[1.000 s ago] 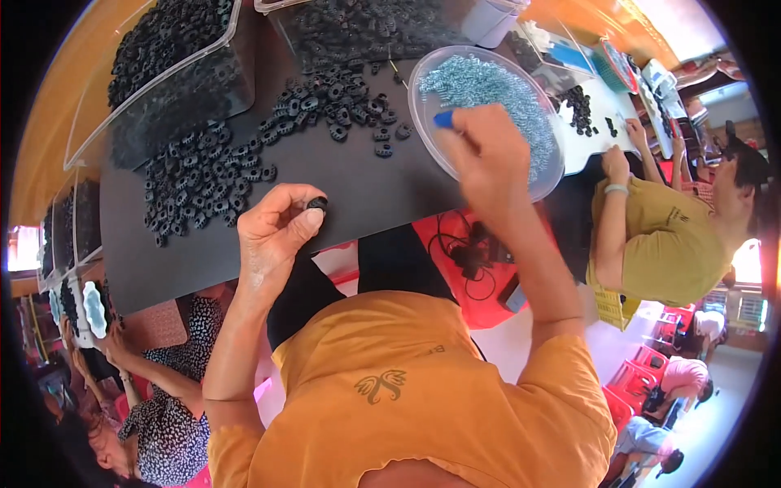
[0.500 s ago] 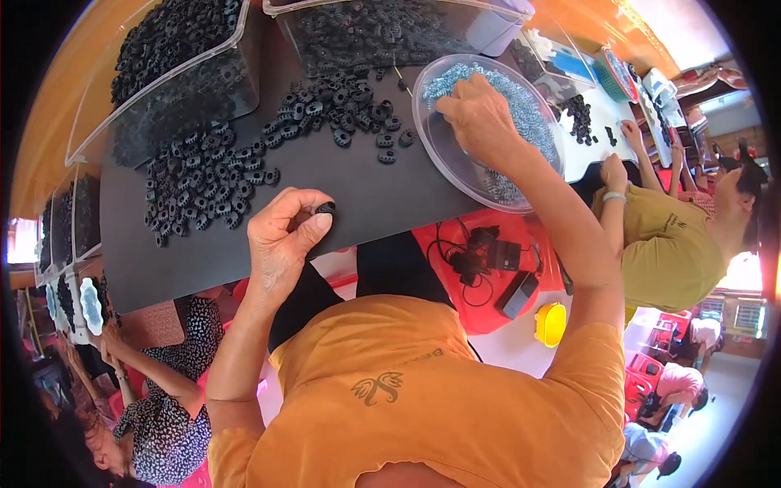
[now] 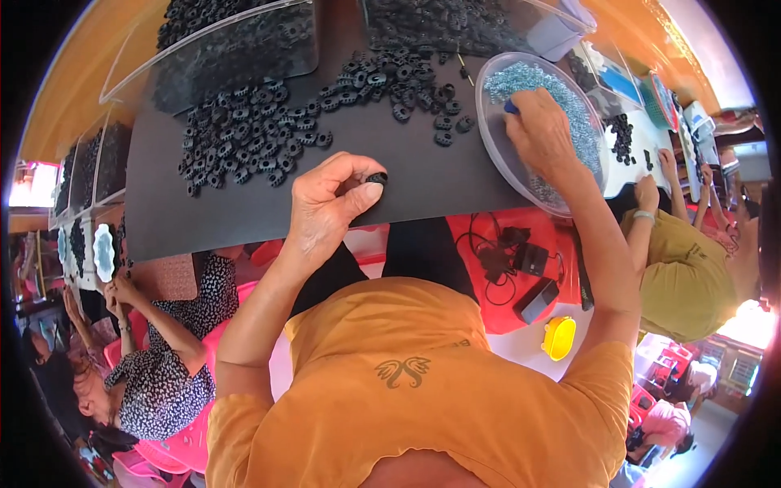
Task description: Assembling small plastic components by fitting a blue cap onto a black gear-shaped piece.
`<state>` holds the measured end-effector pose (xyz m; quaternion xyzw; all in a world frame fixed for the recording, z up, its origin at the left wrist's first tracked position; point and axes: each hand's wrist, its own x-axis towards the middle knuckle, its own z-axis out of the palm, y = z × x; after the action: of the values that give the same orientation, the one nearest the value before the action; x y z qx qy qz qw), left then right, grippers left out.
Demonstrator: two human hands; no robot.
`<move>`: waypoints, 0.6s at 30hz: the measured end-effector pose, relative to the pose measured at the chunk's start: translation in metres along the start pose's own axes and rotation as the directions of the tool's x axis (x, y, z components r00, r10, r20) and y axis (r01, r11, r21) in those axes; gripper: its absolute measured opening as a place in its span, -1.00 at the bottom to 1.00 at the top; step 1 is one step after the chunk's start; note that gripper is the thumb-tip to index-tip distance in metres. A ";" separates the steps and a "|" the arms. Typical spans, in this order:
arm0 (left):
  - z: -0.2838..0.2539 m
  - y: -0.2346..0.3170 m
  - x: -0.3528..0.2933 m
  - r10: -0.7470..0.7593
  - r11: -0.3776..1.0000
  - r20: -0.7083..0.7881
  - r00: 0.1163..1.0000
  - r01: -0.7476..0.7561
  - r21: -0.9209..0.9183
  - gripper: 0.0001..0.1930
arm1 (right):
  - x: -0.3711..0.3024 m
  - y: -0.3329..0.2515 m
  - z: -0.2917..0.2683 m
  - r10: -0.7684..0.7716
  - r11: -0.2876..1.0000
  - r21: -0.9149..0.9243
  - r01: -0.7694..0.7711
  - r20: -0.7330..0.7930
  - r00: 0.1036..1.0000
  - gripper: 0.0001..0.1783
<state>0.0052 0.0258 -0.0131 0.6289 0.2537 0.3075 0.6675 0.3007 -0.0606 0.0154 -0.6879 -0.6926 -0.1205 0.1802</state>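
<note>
My left hand (image 3: 329,207) pinches a small black ring-shaped part (image 3: 377,177) between thumb and fingers, just above the near edge of the black table mat (image 3: 407,175). My right hand (image 3: 541,130) reaches into a clear round bowl (image 3: 495,150) full of tiny pale blue pieces, and a small blue item (image 3: 511,106) shows at its fingertips. A spread of loose black ring parts (image 3: 268,134) lies on the mat beyond my left hand.
Clear bins (image 3: 236,45) of black parts stand at the back. A person in an olive shirt (image 3: 691,268) works at my right, another in a patterned top (image 3: 154,366) at my left. A red stool (image 3: 521,268) below holds black gadgets and cables, next to a yellow object (image 3: 560,337).
My right hand has moved deeper into the bowl of blue pieces. My left hand stays near the mat's edge with the black part.
</note>
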 end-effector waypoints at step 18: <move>0.015 0.013 -0.006 -0.162 0.974 0.019 0.987 0.162 -0.160 -0.83 | 0.005 -0.110 -0.017 0.205 0.406 0.800 -0.441 0.390 0.897 -0.89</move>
<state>0.0111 0.0113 0.0009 0.5510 0.2767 0.2698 0.7396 0.1926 -0.0660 0.0414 -0.6284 -0.5235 0.3672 0.4430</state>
